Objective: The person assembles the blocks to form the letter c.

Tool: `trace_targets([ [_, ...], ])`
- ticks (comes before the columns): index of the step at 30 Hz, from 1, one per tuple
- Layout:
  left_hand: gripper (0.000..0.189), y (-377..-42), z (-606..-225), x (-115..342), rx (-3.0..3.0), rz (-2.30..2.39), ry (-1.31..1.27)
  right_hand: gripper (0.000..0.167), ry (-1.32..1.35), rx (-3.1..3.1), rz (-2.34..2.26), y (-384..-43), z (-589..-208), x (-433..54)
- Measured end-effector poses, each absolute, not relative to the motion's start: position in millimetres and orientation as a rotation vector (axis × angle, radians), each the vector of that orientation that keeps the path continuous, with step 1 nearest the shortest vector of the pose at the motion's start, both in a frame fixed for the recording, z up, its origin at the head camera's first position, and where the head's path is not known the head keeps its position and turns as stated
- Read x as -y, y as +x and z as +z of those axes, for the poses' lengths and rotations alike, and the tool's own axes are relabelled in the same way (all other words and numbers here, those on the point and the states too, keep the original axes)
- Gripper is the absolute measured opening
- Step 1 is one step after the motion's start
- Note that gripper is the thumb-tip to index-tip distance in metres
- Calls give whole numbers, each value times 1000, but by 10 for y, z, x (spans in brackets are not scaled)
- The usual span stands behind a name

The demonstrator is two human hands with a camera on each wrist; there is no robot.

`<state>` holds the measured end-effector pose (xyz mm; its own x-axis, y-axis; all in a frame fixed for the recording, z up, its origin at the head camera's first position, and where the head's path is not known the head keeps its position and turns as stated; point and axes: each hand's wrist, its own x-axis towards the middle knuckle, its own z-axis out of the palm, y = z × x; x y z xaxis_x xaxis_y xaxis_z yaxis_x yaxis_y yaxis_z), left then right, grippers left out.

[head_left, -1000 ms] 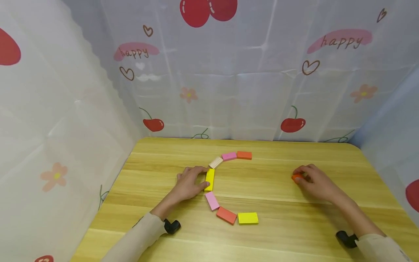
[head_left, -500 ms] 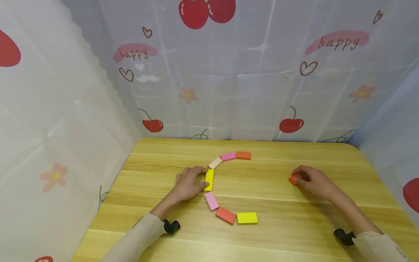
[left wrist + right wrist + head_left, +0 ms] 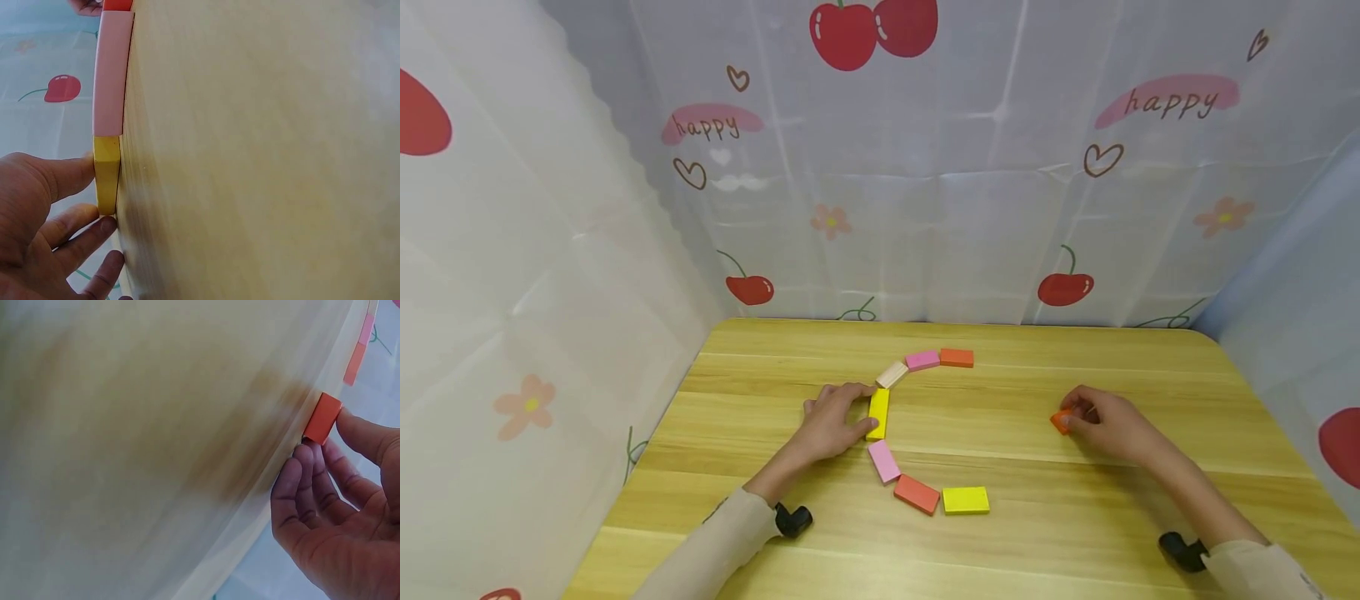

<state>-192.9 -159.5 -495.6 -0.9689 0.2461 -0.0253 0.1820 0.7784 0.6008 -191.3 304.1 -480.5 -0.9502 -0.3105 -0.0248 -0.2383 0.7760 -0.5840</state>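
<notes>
Several flat wooden blocks lie on the table in a curve that bows to the left. My left hand (image 3: 833,423) pinches the yellow block (image 3: 880,414) at the left of this curve, thumb at its near end and index finger at its far end. In the left wrist view that yellow block (image 3: 107,169) meets the end of a pink block (image 3: 112,75). To the right, apart from the curve, my right hand (image 3: 1108,423) holds an orange block (image 3: 1060,422) between thumb and fingers. The right wrist view shows the orange block (image 3: 324,419) low at the tabletop, its lower end partly behind the fingers.
Beyond the yellow block run a plain wood block (image 3: 892,375), a magenta block (image 3: 922,360) and an orange-red block (image 3: 957,357). Nearer lie a pink block (image 3: 883,462), a red block (image 3: 917,494) and another yellow block (image 3: 966,500). A patterned curtain (image 3: 880,233) hangs behind the table.
My right hand has moved a little left and nearer with the orange block, which has turned and shows more. The left hand stays at the yellow block.
</notes>
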Motion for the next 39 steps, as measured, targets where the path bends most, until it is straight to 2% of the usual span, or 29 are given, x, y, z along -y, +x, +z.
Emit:
trace_targets([
  [39, 52, -1947, -4976, 1594, -2860, 972, 339, 14, -529, -2707, -947, -1594, -4783, -2665],
])
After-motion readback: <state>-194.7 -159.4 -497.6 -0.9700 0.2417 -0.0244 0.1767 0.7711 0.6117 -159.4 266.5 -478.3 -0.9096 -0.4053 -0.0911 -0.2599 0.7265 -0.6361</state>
